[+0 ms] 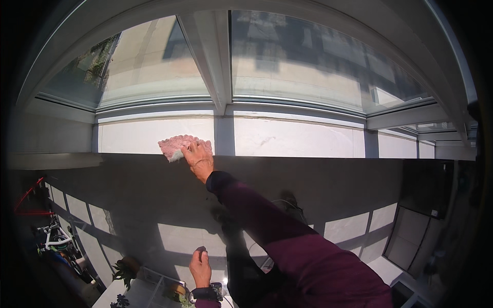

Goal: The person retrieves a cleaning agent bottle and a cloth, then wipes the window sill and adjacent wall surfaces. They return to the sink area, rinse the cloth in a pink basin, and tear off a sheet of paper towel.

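My right hand point(199, 159) reaches forward and presses a pink and white cloth point(173, 146) onto the sunlit white windowsill point(300, 134), just left of the shaded strip below the window post. The fingers rest on the cloth's right part, and one of its edges hangs at the front of the sill. Lower down, my left hand point(200, 267) hovers over the floor near my body, with its fingers curled and a dark watch at the wrist. Whether it holds anything is not visible.
Framed window panes point(308, 65) rise behind the sill. At the lower left are a bicycle point(57, 238), potted plants point(125, 269) and a white rack point(154, 283). A cable point(287, 202) lies near my feet. A dark-framed panel point(407, 236) stands at the right.
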A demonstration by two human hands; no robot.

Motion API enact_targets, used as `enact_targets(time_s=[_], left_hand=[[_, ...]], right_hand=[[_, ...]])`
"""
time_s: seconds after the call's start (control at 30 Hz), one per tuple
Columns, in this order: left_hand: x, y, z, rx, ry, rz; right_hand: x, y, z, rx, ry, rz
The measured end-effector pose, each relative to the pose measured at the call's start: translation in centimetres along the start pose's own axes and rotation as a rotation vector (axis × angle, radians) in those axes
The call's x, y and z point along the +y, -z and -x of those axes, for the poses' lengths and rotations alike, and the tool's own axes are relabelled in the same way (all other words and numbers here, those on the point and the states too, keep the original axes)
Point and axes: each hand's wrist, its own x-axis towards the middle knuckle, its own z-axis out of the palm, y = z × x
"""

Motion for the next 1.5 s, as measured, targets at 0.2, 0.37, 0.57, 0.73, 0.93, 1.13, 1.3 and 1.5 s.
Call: enact_targets(time_s=[0.2, 0.37, 0.57, 0.73, 0.93, 1.13, 1.3, 1.5], left_hand=[[5.1, -13.6, 7.2, -0.060, 0.104, 0.210], [13.6, -26.8, 14.6, -0.365, -0.093, -0.059], [24.5, -36.6, 22.2, -0.537, -0.317, -0.188], [25.9, -43.3, 26.2, -0.469, -0.382, -0.124], [21.8, -51.0, 32.4, -0.380, -0.201, -0.057], [23.3, -58.2, 40.0, -0.487, -0.331, -0.273], [26.1, -66.8, 43.7, -0.274, -0.263, -0.315], [34.6, -84.9, 47.1, -0.360, -0.126, -0.251]], right_hand=[[16.0, 13.2, 12.8, -0.037, -0.162, 0.074], [33.2, 26.6, 24.9, 0.207, -0.374, 0.212], [50.3, 41.4, 40.2, 0.496, -0.655, 0.189], [55.6, 47.2, 47.0, 0.382, -0.579, 0.093], [55.8, 46.5, 46.1, 0.232, -0.490, -0.253], [57.9, 48.5, 46.8, 0.137, -0.348, 0.229], [67.1, 54.3, 53.0, 0.152, -0.324, -0.002], [87.6, 71.6, 67.0, 0.280, -0.342, 0.030]])
